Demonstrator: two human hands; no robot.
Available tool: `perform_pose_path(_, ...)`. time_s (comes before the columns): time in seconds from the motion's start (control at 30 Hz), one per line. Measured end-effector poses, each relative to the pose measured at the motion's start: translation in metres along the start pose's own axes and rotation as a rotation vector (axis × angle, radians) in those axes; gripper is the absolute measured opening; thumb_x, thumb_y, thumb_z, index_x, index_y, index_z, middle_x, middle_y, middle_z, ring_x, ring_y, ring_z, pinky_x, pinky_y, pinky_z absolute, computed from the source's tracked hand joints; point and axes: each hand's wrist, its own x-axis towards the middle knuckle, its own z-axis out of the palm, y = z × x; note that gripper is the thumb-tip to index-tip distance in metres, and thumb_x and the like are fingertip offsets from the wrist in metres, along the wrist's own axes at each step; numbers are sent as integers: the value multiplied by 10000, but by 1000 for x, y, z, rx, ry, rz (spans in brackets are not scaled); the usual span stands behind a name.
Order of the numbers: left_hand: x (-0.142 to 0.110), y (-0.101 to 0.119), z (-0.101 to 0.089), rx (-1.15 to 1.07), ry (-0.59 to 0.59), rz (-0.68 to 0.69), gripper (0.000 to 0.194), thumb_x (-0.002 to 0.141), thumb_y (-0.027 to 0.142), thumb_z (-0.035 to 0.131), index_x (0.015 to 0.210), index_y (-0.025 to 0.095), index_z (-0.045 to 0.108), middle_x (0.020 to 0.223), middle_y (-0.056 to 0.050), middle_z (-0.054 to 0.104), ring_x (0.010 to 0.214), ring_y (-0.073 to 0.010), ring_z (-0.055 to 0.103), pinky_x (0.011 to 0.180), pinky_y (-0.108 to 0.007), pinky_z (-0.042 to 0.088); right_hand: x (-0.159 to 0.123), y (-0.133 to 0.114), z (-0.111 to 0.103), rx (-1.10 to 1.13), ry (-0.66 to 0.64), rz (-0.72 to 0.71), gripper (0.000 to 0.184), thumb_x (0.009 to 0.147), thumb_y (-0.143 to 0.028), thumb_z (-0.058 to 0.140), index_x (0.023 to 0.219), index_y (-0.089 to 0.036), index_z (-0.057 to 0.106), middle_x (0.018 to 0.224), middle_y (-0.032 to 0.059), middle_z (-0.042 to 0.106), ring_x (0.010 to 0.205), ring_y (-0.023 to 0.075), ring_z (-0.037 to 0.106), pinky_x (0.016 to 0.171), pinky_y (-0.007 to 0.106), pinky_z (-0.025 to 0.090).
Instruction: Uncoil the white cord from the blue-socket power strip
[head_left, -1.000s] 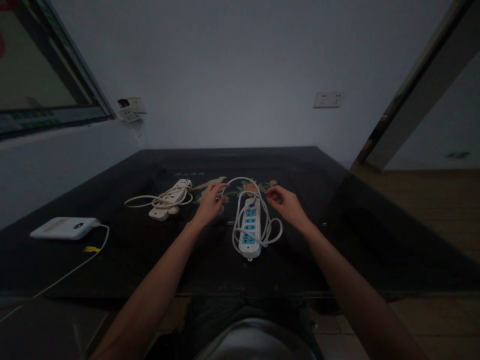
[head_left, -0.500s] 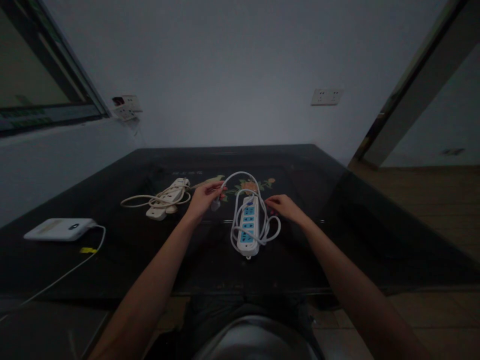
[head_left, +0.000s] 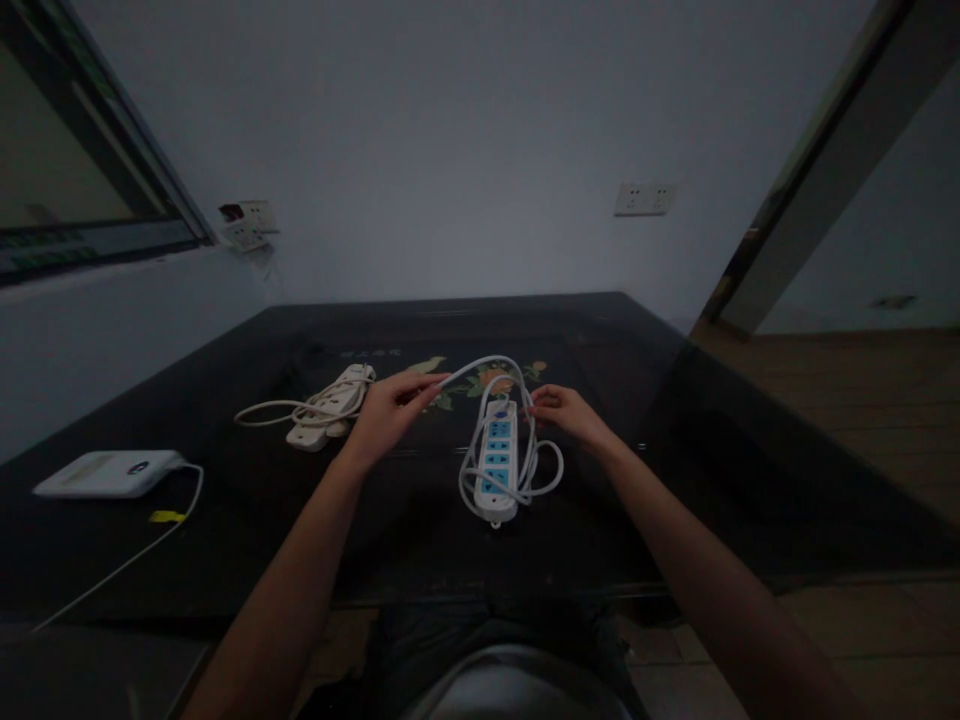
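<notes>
A white power strip [head_left: 498, 450] with blue socket panels lies lengthwise in front of me, its white power cord [head_left: 491, 359] looped loosely over and around it. My left hand [head_left: 390, 408] is closed, thumb against fingers, on the cord to the left of the strip. The plug is hidden behind that hand. From there the cord arches above the strip's far end and comes down on the right. At that side my right hand [head_left: 564, 408] pinches the cord beside the strip's upper end; its fingertips are dim.
Left of my left hand lies a second power strip [head_left: 341, 396] wrapped in its cream cord. A white power bank [head_left: 112, 473] with a cable and yellow tag [head_left: 166, 516] rests at the table's left. Wall sockets [head_left: 643, 199] are beyond the dark table [head_left: 450, 560].
My left hand has moved left and slightly nearer, drawing the cord's arch wider, and the plug has gone out of sight. My right hand's fingers have come onto the cord.
</notes>
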Motion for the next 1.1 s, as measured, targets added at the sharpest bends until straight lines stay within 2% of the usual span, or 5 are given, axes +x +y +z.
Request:
perform_pose_path(0.4,-16,61,-60,753,-144,263,323,943,355,433,1136,255,671,918,-45,646,759,-152,603,641,-257,444,-13,-22,-2,67,5,-54,222,591,-254,745,726,-175,588,678,-18,607,654,123,585,587,254,511)
perform_pose_path(0.57,-32,100,-45,862,-154,393,298,927,303,460,1158,293,647,892,-31,662,650,-138,579,543,-232,395,-13,-26,1,13,1,-106,229,604,-278,728,742,-174,578,662,-17,596,614,120,571,537,240,478)
perform_pose_path(0.67,-35,125,-25,860,-309,427,325,870,228,528,1165,314,635,800,-26,659,581,-146,559,496,-240,366,-13,-26,4,-4,6,-136,217,617,-275,715,734,-180,560,645,-19,587,590,121,563,522,245,467)
perform_pose_path(0.87,-16,152,10,891,-545,196,279,782,65,552,955,218,710,843,-96,675,601,-210,629,452,-273,361,-13,-26,7,-10,73,-148,184,614,-239,710,721,-172,576,670,-2,614,595,127,570,525,249,469)
perform_pose_path(1.1,-8,150,5,1066,-674,48,251,770,28,529,854,157,728,864,-145,701,634,-270,657,471,-293,373,-15,-26,5,93,40,-66,196,601,-238,703,722,-175,562,661,-19,588,589,106,545,528,229,449)
